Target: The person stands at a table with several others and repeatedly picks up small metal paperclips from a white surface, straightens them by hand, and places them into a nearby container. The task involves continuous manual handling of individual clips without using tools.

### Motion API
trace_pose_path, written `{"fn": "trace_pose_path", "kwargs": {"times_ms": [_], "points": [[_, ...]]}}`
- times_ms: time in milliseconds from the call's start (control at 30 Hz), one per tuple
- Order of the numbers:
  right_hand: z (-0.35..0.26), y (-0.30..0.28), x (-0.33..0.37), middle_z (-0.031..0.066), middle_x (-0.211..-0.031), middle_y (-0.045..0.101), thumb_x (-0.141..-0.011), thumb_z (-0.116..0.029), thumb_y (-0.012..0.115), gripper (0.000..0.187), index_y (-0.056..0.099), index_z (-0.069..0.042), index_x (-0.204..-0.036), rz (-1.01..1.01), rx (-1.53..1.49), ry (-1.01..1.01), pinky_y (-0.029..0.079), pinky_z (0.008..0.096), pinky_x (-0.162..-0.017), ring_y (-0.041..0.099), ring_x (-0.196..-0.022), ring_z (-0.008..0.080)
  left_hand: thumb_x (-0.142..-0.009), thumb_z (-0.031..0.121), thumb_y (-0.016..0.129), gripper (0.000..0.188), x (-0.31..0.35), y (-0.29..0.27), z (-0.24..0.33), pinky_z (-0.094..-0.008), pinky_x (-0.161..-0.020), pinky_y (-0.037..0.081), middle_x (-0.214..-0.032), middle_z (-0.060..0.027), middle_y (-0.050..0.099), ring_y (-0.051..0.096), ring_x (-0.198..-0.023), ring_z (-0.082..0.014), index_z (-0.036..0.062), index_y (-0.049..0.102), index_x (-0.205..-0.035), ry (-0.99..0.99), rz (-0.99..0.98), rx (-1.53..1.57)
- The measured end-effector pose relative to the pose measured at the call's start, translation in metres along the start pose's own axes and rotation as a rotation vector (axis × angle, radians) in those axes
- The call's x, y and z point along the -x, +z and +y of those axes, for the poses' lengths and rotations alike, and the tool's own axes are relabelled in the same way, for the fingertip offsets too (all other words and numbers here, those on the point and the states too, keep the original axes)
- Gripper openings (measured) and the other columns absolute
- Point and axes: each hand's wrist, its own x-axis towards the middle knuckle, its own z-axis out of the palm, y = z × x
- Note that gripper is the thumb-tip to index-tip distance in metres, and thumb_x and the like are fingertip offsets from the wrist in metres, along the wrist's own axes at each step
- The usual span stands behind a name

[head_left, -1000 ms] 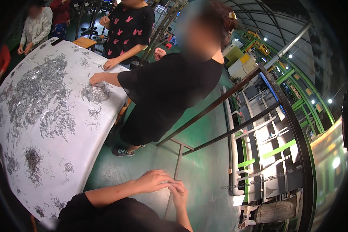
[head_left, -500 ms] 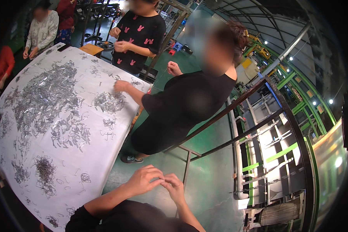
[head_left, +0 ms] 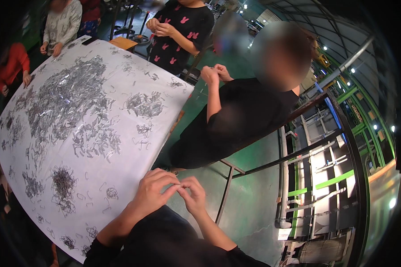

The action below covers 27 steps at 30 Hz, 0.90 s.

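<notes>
My left hand [head_left: 152, 190] and my right hand [head_left: 193, 194] meet in front of me, just past the table's right edge. Thumbs and fingers of both are pinched together, tip against tip. Whatever sits between the fingertips is too small to make out. Closest to my left hand is the white-covered table [head_left: 131, 175]. On it lie a dark tangle of bent wire pieces [head_left: 63, 184], a small cluster of wire hooks [head_left: 112, 192] and a big spread heap of small shiny flat pieces [head_left: 67, 100].
A co-worker in black [head_left: 236, 115] stands at the table's right side, hands together. Another, in a rabbit-print shirt [head_left: 182, 35], stands beyond; more people line the far left. A dark metal frame [head_left: 294, 142] rises at the right. Another wire pile [head_left: 145, 104] lies near the right edge.
My view has shifted, so the table sits further right and higher. My hands stay pinched together, now nearer the table edge. The nearest co-worker's hand has left the table and joined the other.
</notes>
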Motion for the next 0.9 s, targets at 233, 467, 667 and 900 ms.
{"fn": "trace_pose_path", "kwargs": {"times_ms": [233, 467, 667, 900], "points": [[0.011, 0.022, -0.047, 0.0093, -0.086, 0.057, -0.078, 0.002, 0.066, 0.008, 0.060, 0.001, -0.083, -0.163, -0.060, -0.141, 0.044, 0.0279, -0.070, 0.054, -0.078, 0.0187, -0.081, 0.003, 0.064, 0.024, 0.025, -0.017, -0.050, -0.0357, -0.083, 0.049, -0.103, -0.0136, 0.066, 0.062, -0.096, -0.0302, 0.0012, 0.064, -0.105, -0.204, 0.305, 0.044], [0.026, 0.059, -0.102, 0.0096, -0.086, 0.056, -0.077, 0.003, 0.067, 0.010, 0.061, 0.002, -0.085, -0.335, -0.207, -0.147, 0.043, 0.0253, -0.069, 0.052, -0.077, 0.0162, -0.091, 0.017, 0.056, 0.030, 0.083, -0.042, -0.216, -0.0417, -0.097, 0.042, -0.121, -0.0144, 0.057, 0.052, -0.115, -0.0325, 0.0043, 0.058, -0.118, -0.582, 0.450, -0.634], [0.040, 0.076, -0.138, 0.0091, -0.084, 0.057, -0.076, 0.004, 0.067, 0.010, 0.062, 0.002, -0.084, -0.452, -0.208, -0.153, 0.042, 0.0241, -0.065, 0.052, -0.073, 0.0152, -0.095, 0.035, 0.048, 0.052, 0.058, -0.046, -0.303, -0.0533, -0.111, 0.021, -0.148, -0.0085, 0.034, 0.024, -0.140, -0.0302, 0.0106, 0.039, -0.140, -0.649, 0.253, -0.903], [0.055, 0.079, -0.159, 0.0092, -0.082, 0.058, -0.073, 0.004, 0.069, 0.011, 0.064, 0.001, -0.082, -0.529, -0.201, -0.206, 0.042, 0.0245, -0.063, 0.053, -0.072, 0.0156, -0.094, 0.042, 0.047, 0.051, 0.090, -0.051, -0.278, -0.0565, -0.114, 0.012, -0.153, -0.0016, 0.025, 0.014, -0.144, -0.0243, 0.0284, 0.037, -0.143, -0.543, -0.121, -0.945]]}}
